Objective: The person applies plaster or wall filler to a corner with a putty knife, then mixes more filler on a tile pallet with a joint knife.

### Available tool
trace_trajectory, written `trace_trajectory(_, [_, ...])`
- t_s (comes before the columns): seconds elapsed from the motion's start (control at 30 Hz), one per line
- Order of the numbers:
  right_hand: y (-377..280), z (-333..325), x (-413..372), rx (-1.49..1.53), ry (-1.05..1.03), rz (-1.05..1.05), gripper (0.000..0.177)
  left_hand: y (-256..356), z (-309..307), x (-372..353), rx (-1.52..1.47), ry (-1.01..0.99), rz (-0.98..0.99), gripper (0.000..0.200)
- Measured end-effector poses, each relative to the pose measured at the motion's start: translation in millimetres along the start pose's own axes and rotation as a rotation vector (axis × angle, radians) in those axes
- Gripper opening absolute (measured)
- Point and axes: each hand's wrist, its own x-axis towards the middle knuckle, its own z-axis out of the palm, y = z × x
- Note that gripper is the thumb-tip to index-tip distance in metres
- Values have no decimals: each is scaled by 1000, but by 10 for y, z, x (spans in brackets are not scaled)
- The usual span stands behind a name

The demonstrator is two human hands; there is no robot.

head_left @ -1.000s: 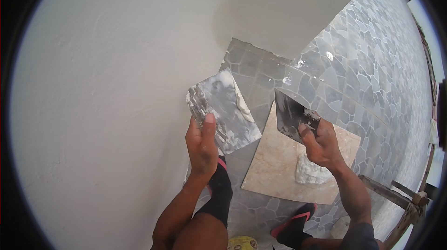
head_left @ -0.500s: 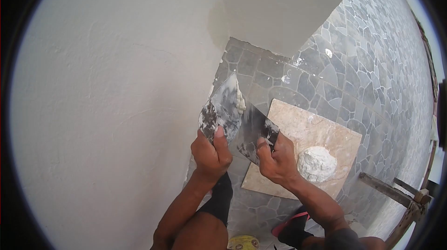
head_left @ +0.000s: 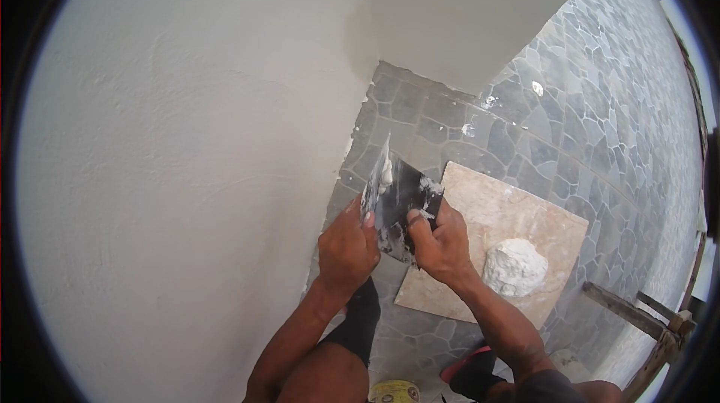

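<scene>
The left hand (head_left: 349, 244) gripped a smeared scraper (head_left: 373, 185) by its near end, a sensible hold for something thin and probably light. Just beside it, a dark scraper (head_left: 397, 209), likely stiff, sat pinched in the right hand (head_left: 444, 244).

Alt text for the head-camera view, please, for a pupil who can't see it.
A person's left hand holds a smeared blade nearly edge-on, close to a dark blade in the right hand, near a pale wall. A white mound sits on a beige board on the grey floor.
</scene>
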Motion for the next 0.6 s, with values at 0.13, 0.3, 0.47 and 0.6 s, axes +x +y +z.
trace_trajectory(0.13, [57,3,47,77,-23,16,23,-75,15,-108,-15,-32,-105,17])
trace_trajectory(0.3, [377,-125,308,343,29,217,34,-120,-39,-192,-144,-1,-426,25])
trace_trajectory(0.47, [598,-142,1246,586,54,185,22,-417,180,-619,-329,-44,-541,30])
trace_trajectory(0.6, [913,12,2015,653,57,271,14,-559,406,-1093,-574,-181,-698,37])
